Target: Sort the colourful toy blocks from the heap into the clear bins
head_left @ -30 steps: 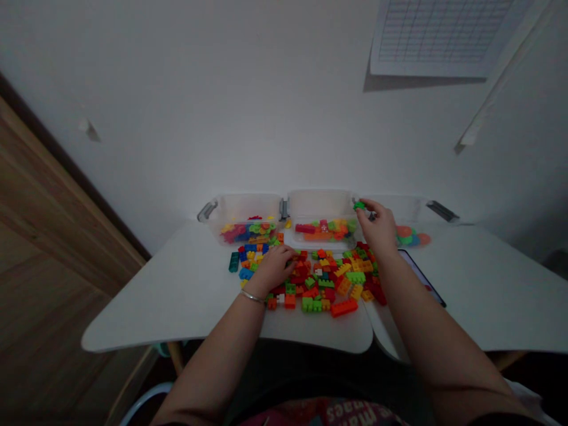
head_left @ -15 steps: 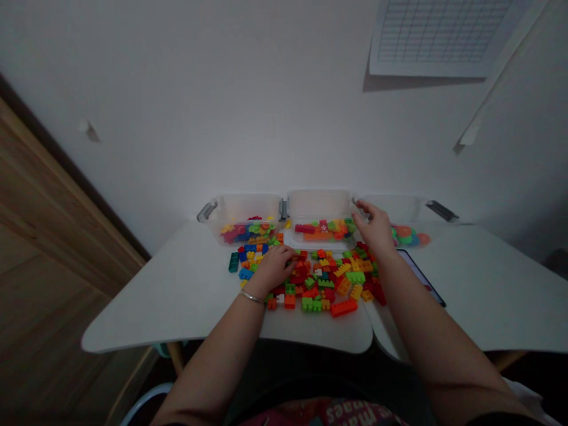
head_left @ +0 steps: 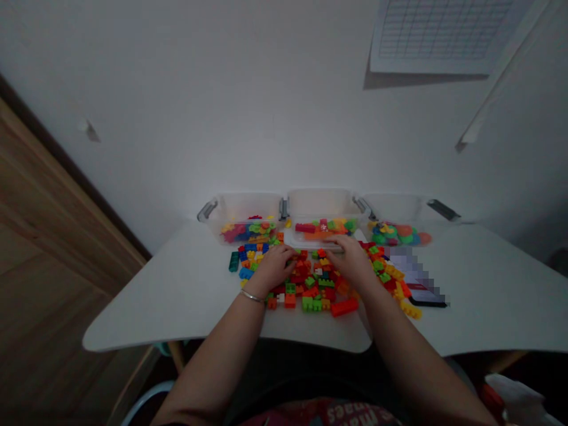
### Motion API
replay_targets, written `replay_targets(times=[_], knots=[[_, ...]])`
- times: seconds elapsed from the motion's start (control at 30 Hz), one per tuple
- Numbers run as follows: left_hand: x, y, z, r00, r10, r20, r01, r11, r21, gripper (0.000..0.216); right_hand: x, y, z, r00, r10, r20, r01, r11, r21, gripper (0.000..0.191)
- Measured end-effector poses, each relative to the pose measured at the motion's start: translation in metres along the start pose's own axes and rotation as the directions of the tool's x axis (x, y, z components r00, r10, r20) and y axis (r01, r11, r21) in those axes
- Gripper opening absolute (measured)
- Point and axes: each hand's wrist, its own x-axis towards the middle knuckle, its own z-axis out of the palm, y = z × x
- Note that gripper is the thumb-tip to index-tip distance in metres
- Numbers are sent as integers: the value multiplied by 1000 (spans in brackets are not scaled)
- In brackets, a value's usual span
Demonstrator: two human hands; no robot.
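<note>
My left hand [head_left: 277, 266], with a bangle at the wrist, rests on the left of a pile of toy building bricks [head_left: 310, 291]. Its fingers curve loosely over red bricks, thumb and forefinger apart; nothing plainly gripped shows. Over the pile's right half reaches my right hand [head_left: 352, 260], forefinger stretched toward the middle clear box [head_left: 322, 204] and thumb apart from it. I see no brick in it, though the palm side is hidden. The bricks are red, orange, green, yellow and blue.
A left clear box [head_left: 248, 207] and a right clear box [head_left: 393, 207] flank the middle one against the wall, each with colourful pieces inside. A tablet-like device [head_left: 417, 281], partly blurred, lies right of the bricks. A teal brick [head_left: 234, 261] sits at the pile's left edge.
My right hand has come left and nearer, from beside the middle box's right handle to above the bricks, uncovering the right box's pieces. My left hand has stayed put.
</note>
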Motion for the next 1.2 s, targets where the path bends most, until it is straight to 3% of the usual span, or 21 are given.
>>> replay_targets(times=[0.13,0.3,0.63,0.9,1.0,1.07,1.13,1.2], knots=[[0,0,0,1000,3,-7,-3,1000,-2,21,-7,2,18,981,34,193,-8,991,-136,31],[-1,-1,0,1000,-4,-3,4,1000,-5,22,-7,5,21,960,102,261,-33,966,-255,34],[0,1,-1,1000,-13,-4,13,1000,-16,22,-8,14,24,981,127,145,-80,953,-292,20],[0,0,-1,1000,-15,15,15,1000,-21,22,-9,11,24,979,139,148,-102,967,-233,12],[0,1,-1,1000,-10,10,10,1000,-25,23,-8,9,19,996,73,53,-66,991,-117,10],[0,1,-1,1000,-10,5,10,1000,-26,23,-7,6,14,994,42,-104,-42,999,4,7],[0,2,-2,1000,-15,0,15,1000,-26,23,-3,3,8,946,89,-312,-44,988,147,11],[-1,2,-2,1000,-20,1,20,999,-28,23,2,0,1,862,185,-472,-46,956,291,18]])
